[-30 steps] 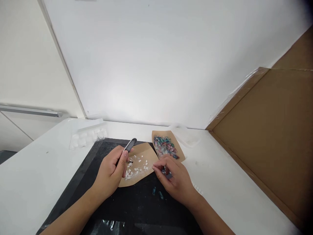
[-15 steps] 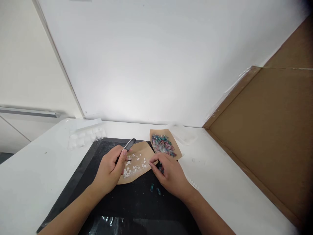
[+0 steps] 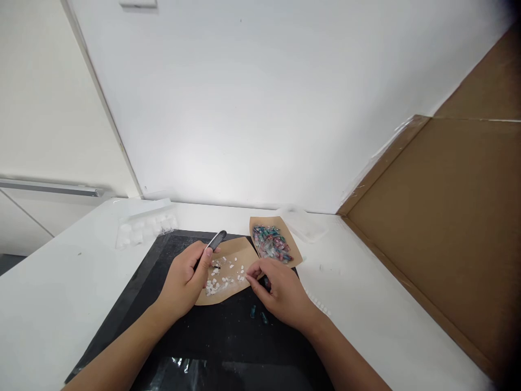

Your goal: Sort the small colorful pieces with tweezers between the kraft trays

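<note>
My left hand (image 3: 186, 276) is closed round a slim black tool with a silver edge (image 3: 216, 240); its far end pokes up above my thumb, and its kind is unclear. Under and beside that hand lies a brown paper tray (image 3: 222, 297) holding small white pieces (image 3: 213, 286). Over the tray's right end, my right hand (image 3: 283, 293) has thumb and forefinger pinched together. Whatever sits between those fingertips is too small to make out. Two dark teal pieces (image 3: 264, 318) rest on the black mat (image 3: 211, 342) just below my right hand.
Behind my right hand stands a second brown paper tray (image 3: 295, 250) full of teal, pink and clear pieces. A clear compartment box (image 3: 136, 231) is at the back left, a translucent lid (image 3: 307, 225) at the back right. Small white dots (image 3: 319, 303) line the white table; cardboard (image 3: 439, 217) borders the right.
My right hand's pinched fingertips have shifted slightly left and down over the white pieces. The left hand keeps its hold on the black tool. The view has tilted a little.
</note>
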A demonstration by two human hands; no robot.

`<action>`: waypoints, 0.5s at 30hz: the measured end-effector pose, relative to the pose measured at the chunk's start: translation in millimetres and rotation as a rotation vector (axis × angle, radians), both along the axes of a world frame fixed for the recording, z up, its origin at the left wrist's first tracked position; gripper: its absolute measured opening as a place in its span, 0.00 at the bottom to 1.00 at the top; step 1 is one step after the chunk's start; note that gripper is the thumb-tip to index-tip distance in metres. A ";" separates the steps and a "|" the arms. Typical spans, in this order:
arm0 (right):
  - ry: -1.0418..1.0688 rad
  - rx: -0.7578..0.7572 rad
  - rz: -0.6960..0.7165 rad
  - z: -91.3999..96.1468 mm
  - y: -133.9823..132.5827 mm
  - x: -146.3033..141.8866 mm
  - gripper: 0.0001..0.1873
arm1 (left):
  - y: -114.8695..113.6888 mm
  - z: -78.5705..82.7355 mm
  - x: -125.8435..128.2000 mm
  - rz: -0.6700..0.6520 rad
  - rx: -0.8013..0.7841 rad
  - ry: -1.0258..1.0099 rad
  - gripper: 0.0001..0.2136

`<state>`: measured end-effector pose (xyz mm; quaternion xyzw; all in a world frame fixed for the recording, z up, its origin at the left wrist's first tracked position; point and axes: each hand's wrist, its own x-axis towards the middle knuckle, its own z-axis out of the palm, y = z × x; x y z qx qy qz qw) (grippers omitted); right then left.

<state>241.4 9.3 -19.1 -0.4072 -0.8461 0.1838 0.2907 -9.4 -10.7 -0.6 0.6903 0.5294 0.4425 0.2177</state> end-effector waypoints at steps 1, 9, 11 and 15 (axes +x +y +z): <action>-0.002 0.002 0.001 0.1 -0.1 -0.1 0.01 | -0.1 0.0 0.0 -0.003 -0.001 0.002 0.15; -0.001 -0.003 0.014 0.6 -1.6 -0.6 0.02 | -2.4 1.6 1.4 -0.012 -0.053 -0.036 0.16; -0.002 -0.017 0.023 1.2 -1.7 -0.7 0.02 | -2.1 1.5 1.4 -0.016 -0.053 -0.030 0.16; -0.016 -0.034 0.036 2.0 -1.6 -0.9 0.03 | -0.7 0.1 0.7 -0.021 -0.058 -0.029 0.16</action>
